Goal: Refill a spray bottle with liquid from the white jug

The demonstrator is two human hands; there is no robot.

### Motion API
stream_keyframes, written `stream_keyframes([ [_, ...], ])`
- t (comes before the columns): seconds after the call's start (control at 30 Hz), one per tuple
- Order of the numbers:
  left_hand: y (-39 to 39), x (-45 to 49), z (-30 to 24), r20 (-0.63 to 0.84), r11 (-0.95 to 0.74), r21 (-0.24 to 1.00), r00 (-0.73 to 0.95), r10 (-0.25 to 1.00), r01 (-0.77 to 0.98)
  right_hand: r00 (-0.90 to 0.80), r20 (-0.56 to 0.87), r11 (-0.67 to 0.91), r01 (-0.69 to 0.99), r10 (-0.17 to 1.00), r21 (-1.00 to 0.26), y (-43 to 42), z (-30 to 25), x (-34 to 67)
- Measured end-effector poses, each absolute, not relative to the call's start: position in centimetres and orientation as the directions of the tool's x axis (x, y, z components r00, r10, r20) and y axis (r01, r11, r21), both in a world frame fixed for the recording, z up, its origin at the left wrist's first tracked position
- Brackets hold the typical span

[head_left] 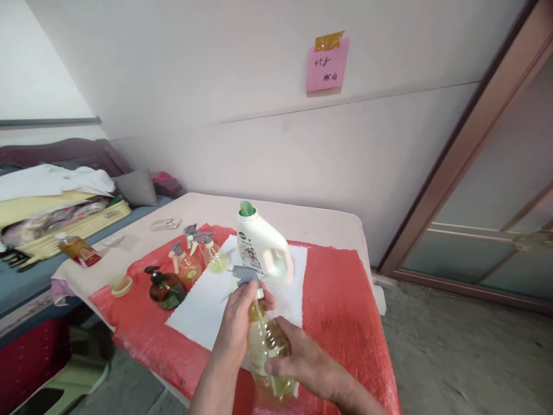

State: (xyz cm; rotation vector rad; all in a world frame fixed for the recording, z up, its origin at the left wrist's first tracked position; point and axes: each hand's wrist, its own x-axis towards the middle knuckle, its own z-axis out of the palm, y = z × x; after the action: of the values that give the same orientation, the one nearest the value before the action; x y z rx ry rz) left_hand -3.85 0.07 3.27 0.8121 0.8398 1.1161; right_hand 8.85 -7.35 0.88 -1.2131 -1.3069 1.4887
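Closest to me, both hands share one clear spray bottle point(265, 346) of yellowish liquid, held over the front of the red cloth point(341, 300). Her right hand point(305, 360) wraps its fingers around the bottle's body; her left hand point(239, 320) closes its fingers about the neck, just under the grey trigger head point(246, 275). Behind them a white jug point(261, 245) with a green cap stands on a white sheet point(207, 305). Left of it stand two small spray bottles point(199, 256) and a brown pump bottle point(166, 288). A pink note point(327, 64) sticks to the wall.
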Motion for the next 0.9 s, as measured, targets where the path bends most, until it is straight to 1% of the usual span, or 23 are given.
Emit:
stream_keyframes([
  [0.03, 0.6, -4.0, 3.1, -0.139, 0.177, 0.880, 0.118, 0.983, -0.441, -0.114, -0.165, -0.134, 0.240, 0.980, -0.961, -7.2, 0.2, 8.7],
  [0.07, 1.2, -4.3, 3.0, -0.133, 0.123, 0.869, 0.012, 0.991, -0.479, -0.025, -0.154, -0.131, 0.409, 0.988, -0.903, -7.1, -0.4, 8.6],
  [0.1, 1.8, -4.7, 3.0, -0.147, 0.077, 0.848, -0.094, 0.985, -0.524, 0.028, -0.133, -0.129, 0.513, 0.991, -0.849, -7.0, -0.9, 8.5],
  [0.13, 2.5, -5.4, 3.1, -0.178, 0.035, 0.823, -0.199, 0.964, -0.567, 0.053, -0.116, -0.126, 0.559, 0.992, -0.820, -6.9, -1.3, 8.4],
  [0.23, 4.0, -8.3, 3.6, -0.265, -0.102, 0.779, -0.472, 0.841, -0.619, 0.100, -0.124, -0.159, 0.543, 0.987, -0.825, -6.7, -1.7, 8.7],
  [0.3, 4.6, -10.5, 3.8, -0.278, -0.182, 0.765, -0.571, 0.773, -0.618, 0.165, -0.135, -0.201, 0.504, 0.977, -0.840, -6.4, -1.6, 9.0],
  [0.33, 4.8, -11.4, 3.9, -0.279, -0.204, 0.760, -0.594, 0.755, -0.617, 0.178, -0.132, -0.202, 0.466, 0.975, -0.861, -6.2, -1.5, 9.2],
  [0.43, 5.0, -12.9, 3.9, -0.291, -0.199, 0.749, -0.584, 0.758, -0.632, 0.125, -0.091, -0.122, 0.265, 0.988, -0.956, -5.4, -1.7, 8.9],
  [0.47, 5.0, -13.0, 3.8, -0.299, -0.180, 0.743, -0.561, 0.772, -0.645, 0.099, -0.073, -0.092, 0.201, 0.992, -0.975, -5.1, -2.0, 8.5],
  [0.53, 4.8, -12.6, 3.9, -0.315, -0.136, 0.727, -0.503, 0.805, -0.673, 0.074, -0.048, -0.057, 0.123, 0.996, -0.991, -4.3, -2.6, 7.5],
  [0.67, 4.5, -11.5, 4.2, -0.337, -0.086, 0.702, -0.436, 0.835, -0.707, 0.113, -0.006, -0.015, 0.081, 0.994, -0.997, -2.5, -4.7, 4.9],
  [0.8, 4.5, -11.6, 4.5, -0.372, -0.060, 0.685, -0.419, 0.828, -0.727, 0.146, -0.021, -0.033, 0.077, 0.989, -0.996, -1.8, -7.4, 3.3],
  [0.9, 4.6, -12.2, 4.7, -0.396, -0.034, 0.668, -0.393, 0.830, -0.744, 0.178, -0.009, -0.026, 0.092, 0.984, -0.995, -2.3, -8.4, 3.6],
])
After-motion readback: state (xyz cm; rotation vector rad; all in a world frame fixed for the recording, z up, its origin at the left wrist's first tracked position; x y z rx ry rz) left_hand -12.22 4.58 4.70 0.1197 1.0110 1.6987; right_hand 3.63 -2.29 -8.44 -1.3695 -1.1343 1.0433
